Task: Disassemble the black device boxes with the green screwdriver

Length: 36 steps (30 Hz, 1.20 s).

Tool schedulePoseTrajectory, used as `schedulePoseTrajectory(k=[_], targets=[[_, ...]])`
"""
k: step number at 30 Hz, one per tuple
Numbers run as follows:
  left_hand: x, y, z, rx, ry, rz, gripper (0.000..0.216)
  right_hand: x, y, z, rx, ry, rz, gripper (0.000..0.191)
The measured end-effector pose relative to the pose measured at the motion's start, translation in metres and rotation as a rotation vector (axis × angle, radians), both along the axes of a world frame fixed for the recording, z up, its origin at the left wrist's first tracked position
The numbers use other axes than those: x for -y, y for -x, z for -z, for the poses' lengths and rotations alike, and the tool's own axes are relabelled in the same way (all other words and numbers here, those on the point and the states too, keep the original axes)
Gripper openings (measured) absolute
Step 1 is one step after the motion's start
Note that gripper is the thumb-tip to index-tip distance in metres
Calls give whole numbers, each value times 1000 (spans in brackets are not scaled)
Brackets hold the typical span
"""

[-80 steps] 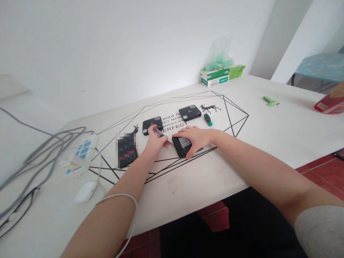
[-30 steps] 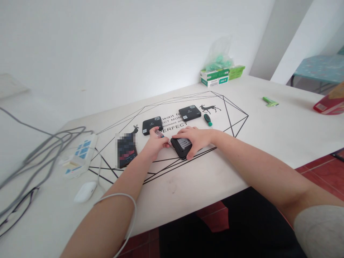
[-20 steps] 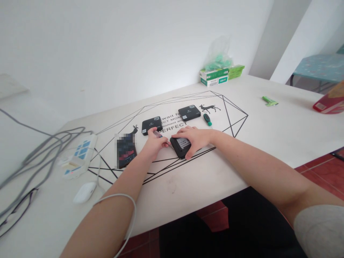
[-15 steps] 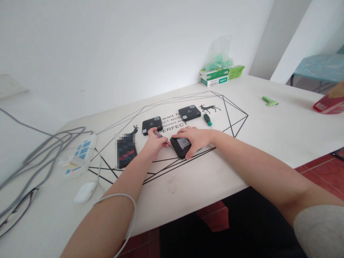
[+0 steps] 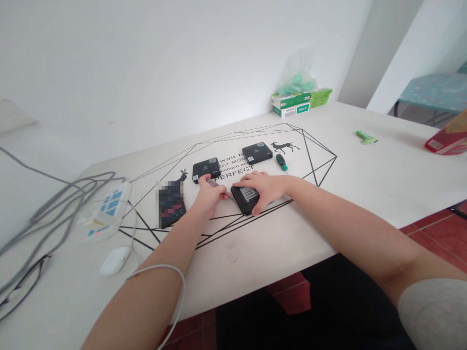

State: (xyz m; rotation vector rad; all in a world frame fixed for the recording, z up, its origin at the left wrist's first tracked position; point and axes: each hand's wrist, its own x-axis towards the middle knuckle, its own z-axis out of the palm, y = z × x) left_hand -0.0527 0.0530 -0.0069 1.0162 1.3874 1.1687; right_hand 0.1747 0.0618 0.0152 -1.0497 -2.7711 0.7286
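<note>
left forearm [image 5: 153, 284] extends forward, bare; left hand [image 5: 211, 197] has fingers curled in a grip. right forearm [image 5: 350, 226] angles inward; right hand [image 5: 263, 188] palm down, thumb spread from fingers.

head view | single head-worn camera | faces forward and down | table [image 5: 255, 243] near, wall [image 5: 164, 73] beyond

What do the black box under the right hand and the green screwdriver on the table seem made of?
Black box: probably hard plastic, dull finish; its surface is dark with little shine. Green screwdriver: handle probably plastic, perhaps part rubber, as it shows green and black; its thin, pale shaft, perhaps metal.
</note>
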Motion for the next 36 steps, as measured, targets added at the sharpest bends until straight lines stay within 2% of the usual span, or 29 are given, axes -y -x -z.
schedulePoseTrajectory(k=[4,10,17,26,36], targets=[[1,-1,-2,1,6,1,88,-1,0,1,-5,1,-2,115],[3,-2,-2,-9,31,77,90,2,1,-3,-3,5,17,114],[4,-4,-1,21,27,47,92,2,1,-4,23,-8,16,115],[1,-1,-2,20,-1,-61,90,2,1,-3,18,-3,12,114],[3,-1,-4,22,21,-11,87,1,1,-3,30,6,5,116]])
